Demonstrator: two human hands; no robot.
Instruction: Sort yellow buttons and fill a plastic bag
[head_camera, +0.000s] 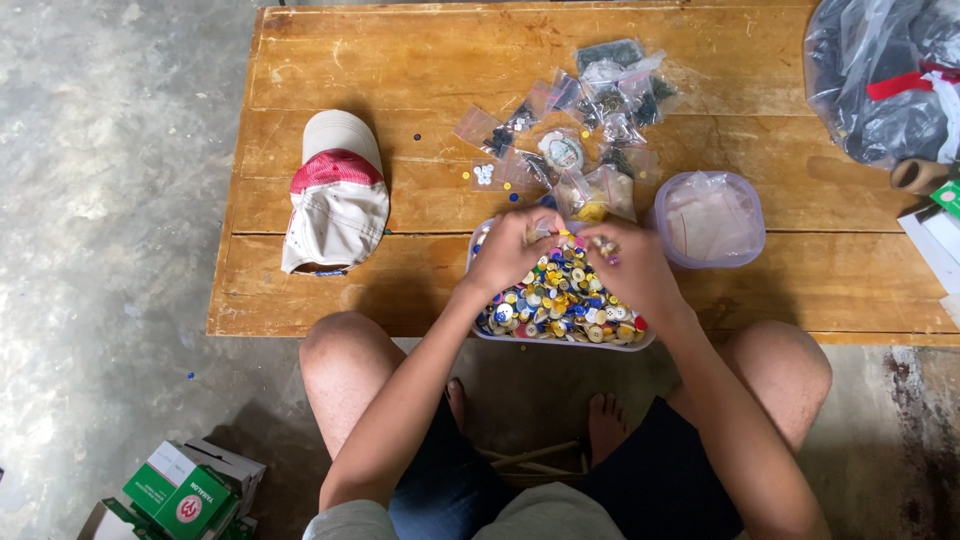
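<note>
We sit at a low wooden table (330, 60) with both hands over a clear plastic tub (500, 337) heaped with buttons (565, 300) of many colours, which stands at the near edge of the table, between our knees. Our left hand (512, 250) is curled narrow over the far end of the heap, fingertips pinched together, and seems to hold the edge of a small clear bag, though it is too small to tell for certain. Our right hand (635, 265) is also drawn in narrow, with a few buttons pinched or resting at its fingertips above the pile. We judge the buttons to be light, hard and smooth, so they will slide and roll off one another; each is best taken by its rim between thumb and forefinger, or scooped in a small cluster. The tub, full as it is, would be heavy for its size and is best gripped by its walls with both hands. Just beyond the tub lies a scatter of small clear bags (600, 110), thin and floppy, several already holding dark or pale buttons. To the right of the tub stands a round clear container (745, 200) with what looks like empty bags inside. A cap (335, 205) lies well to the left.
</note>
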